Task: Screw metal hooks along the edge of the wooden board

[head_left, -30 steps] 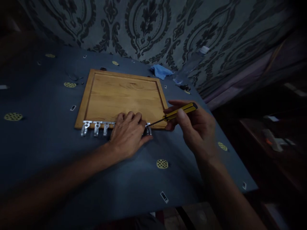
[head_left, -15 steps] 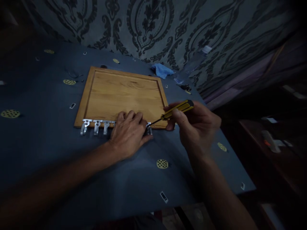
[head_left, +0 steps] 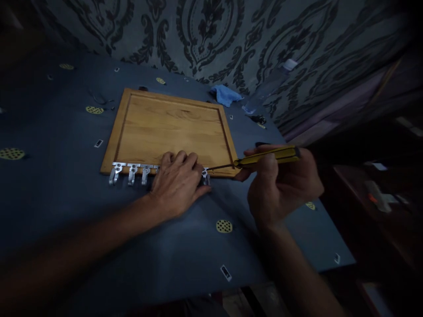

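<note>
A square wooden board (head_left: pixel 172 127) lies on the blue patterned cloth (head_left: pixel 66 211). A metal rack of hooks (head_left: pixel 130 171) runs along the board's near edge. My left hand (head_left: pixel 178 182) lies flat over the rack's right part, fingers together, pressing it down. My right hand (head_left: pixel 280 180) is closed on a yellow-handled screwdriver (head_left: pixel 267 156), held almost level. Its thin tip reaches left to the rightmost hook (head_left: pixel 205 175), beside my left fingertips.
A crumpled blue rag (head_left: pixel 225 94), a clear plastic bottle (head_left: pixel 267 86) and a small dark object (head_left: pixel 257 119) lie near the patterned wall. The table's right edge drops off past my right hand, with dark furniture and clutter (head_left: pixel 376 193) beyond.
My right hand has moved right and lowered the screwdriver handle, so the shaft now lies nearly level. The tip stays at the rightmost hook. My left hand has not moved.
</note>
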Motion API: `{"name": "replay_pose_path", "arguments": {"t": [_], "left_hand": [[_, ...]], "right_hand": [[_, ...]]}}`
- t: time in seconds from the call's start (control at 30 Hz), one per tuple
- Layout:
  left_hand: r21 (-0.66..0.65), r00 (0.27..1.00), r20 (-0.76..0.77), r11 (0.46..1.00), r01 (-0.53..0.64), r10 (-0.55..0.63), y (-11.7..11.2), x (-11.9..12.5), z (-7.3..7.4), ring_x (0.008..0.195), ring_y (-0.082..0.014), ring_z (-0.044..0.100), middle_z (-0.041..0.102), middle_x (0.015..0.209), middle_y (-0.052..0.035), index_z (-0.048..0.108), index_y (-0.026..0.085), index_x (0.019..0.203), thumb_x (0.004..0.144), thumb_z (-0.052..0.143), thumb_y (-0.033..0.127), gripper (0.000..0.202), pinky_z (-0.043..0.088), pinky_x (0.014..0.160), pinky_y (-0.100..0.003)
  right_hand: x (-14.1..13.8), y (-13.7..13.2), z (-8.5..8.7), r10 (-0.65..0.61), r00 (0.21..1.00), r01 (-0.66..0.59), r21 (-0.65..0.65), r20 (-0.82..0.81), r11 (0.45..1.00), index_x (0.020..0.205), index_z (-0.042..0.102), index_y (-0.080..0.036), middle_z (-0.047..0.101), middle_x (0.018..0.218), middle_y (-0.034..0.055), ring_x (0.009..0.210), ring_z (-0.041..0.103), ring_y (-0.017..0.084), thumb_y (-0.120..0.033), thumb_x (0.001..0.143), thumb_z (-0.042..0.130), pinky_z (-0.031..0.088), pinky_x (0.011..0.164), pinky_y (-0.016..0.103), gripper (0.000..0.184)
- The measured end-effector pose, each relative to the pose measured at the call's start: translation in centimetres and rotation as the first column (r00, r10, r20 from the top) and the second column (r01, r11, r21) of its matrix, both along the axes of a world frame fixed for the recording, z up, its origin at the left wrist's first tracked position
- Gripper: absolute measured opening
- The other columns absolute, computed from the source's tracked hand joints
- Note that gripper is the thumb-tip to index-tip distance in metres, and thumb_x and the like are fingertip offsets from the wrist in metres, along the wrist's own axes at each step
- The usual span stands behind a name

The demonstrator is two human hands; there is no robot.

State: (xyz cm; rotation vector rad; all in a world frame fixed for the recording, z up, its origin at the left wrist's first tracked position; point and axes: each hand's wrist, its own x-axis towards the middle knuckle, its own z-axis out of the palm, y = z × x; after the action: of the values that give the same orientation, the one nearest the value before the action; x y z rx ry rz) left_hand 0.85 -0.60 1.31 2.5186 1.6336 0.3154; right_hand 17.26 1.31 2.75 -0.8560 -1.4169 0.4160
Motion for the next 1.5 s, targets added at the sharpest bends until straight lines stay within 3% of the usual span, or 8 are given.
{"name": "replay_pose_path", "arguments": {"t": [0.3, 0.73, 0.83, 0.97, 1.07, 1.17, 1.33, 1.5], "left_hand": [[-0.055, 1.000, -0.014, 0.998, 0.001, -0.002, 0.1, 0.0, 0.5, 0.117, -0.0340, 0.053, 0.063, 0.122, -0.0125, 0.068, 0.014, 0.122, 0.099, 0.057, 0.054, 0.047, 0.039, 0.101, -0.051], [-0.001, 1.000, -0.001, 1.000, 0.001, -0.001, 0.0, 0.1, 0.1, 0.115, -0.0327, 0.053, 0.063, 0.119, -0.0118, 0.069, 0.015, 0.120, 0.098, 0.058, 0.054, 0.046, 0.039, 0.099, -0.049], [-0.006, 1.000, -0.011, 1.000, -0.002, 0.002, 0.0, 0.0, 0.2, 0.116, -0.0333, 0.054, 0.064, 0.119, -0.0127, 0.069, 0.014, 0.120, 0.099, 0.058, 0.054, 0.047, 0.040, 0.099, -0.050], [0.000, 1.000, -0.013, 1.000, -0.001, 0.001, 0.0, 0.0, 0.3, 0.116, -0.0330, 0.055, 0.064, 0.121, -0.0125, 0.069, 0.014, 0.119, 0.099, 0.058, 0.054, 0.046, 0.041, 0.098, -0.049], [-0.005, 1.000, -0.017, 1.000, -0.002, 0.002, -0.1, 0.0, 0.4, 0.116, -0.0333, 0.055, 0.064, 0.121, -0.0128, 0.069, 0.014, 0.116, 0.099, 0.057, 0.053, 0.045, 0.041, 0.097, -0.049], [-0.004, 1.000, -0.014, 1.000, -0.002, 0.002, -0.1, 0.0, 0.3, 0.117, -0.0338, 0.055, 0.064, 0.120, -0.0131, 0.069, 0.014, 0.116, 0.099, 0.057, 0.053, 0.045, 0.041, 0.097, -0.050], [0.010, 1.000, -0.008, 1.000, 0.002, -0.002, -0.1, 0.0, 0.1, 0.119, -0.0345, 0.055, 0.064, 0.120, -0.0131, 0.069, 0.014, 0.118, 0.099, 0.058, 0.052, 0.044, 0.041, 0.100, -0.052], [-0.014, 1.000, -0.009, 1.000, -0.001, 0.001, -0.1, 0.0, 0.2, 0.119, -0.0345, 0.055, 0.063, 0.121, -0.0125, 0.069, 0.014, 0.120, 0.099, 0.058, 0.051, 0.044, 0.041, 0.099, -0.052]], "right_hand": [[0.4, 0.0, -0.1, -0.004, 0.996, 0.012, -0.083, 0.090, 0.996, 0.090, 0.066, -0.024, 0.074, 0.085, -0.0003, 0.051, 0.066, 0.012, -0.049, 0.093, 0.069, 0.054, 0.043, 0.027, 0.025], [0.5, 0.0, 0.2, 0.044, 0.992, -0.030, -0.113, 0.118, 0.993, 0.090, 0.069, -0.024, 0.070, 0.078, -0.0021, 0.050, 0.065, 0.011, -0.044, 0.092, 0.072, 0.055, 0.046, 0.025, 0.021], [0.8, 0.1, 1.1, 0.116, 0.984, -0.090, -0.183, 0.137, 0.979, 0.091, 0.069, -0.023, 0.069, 0.076, -0.0032, 0.051, 0.066, 0.011, -0.041, 0.091, 0.074, 0.056, 0.049, 0.024, 0.018], [1.2, 0.7, 3.1, 0.282, 0.944, -0.211, -0.344, 0.170, 0.915, 0.096, 0.071, -0.023, 0.070, 0.078, -0.0034, 0.056, 0.070, 0.013, -0.037, 0.085, 0.081, 0.059, 0.053, 0.024, 0.021], [1.1, 1.2, 4.1, 0.349, 0.912, -0.244, -0.396, 0.216, 0.885, 0.097, 0.073, -0.021, 0.069, 0.076, -0.0027, 0.058, 0.070, 0.012, -0.038, 0.083, 0.082, 0.060, 0.055, 0.024, 0.024], [0.4, 1.3, 3.9, 0.320, 0.909, -0.217, -0.350, 0.269, 0.911, 0.089, 0.072, -0.020, 0.067, 0.069, -0.0040, 0.054, 0.067, 0.011, -0.038, 0.083, 0.082, 0.058, 0.053, 0.023, 0.022], [-0.2, 0.8, 1.5, 0.169, 0.959, -0.122, -0.207, 0.226, 0.971, 0.091, 0.069, -0.022, 0.065, 0.076, -0.0052, 0.050, 0.061, 0.007, -0.034, 0.090, 0.073, 0.053, 0.046, 0.020, 0.013], [0.3, 0.5, -0.1, 0.107, 0.968, -0.086, -0.098, 0.226, 0.991, 0.092, 0.069, -0.023, 0.066, 0.079, -0.0054, 0.050, 0.061, 0.006, -0.027, 0.091, 0.072, 0.052, 0.045, 0.020, 0.006]]}}
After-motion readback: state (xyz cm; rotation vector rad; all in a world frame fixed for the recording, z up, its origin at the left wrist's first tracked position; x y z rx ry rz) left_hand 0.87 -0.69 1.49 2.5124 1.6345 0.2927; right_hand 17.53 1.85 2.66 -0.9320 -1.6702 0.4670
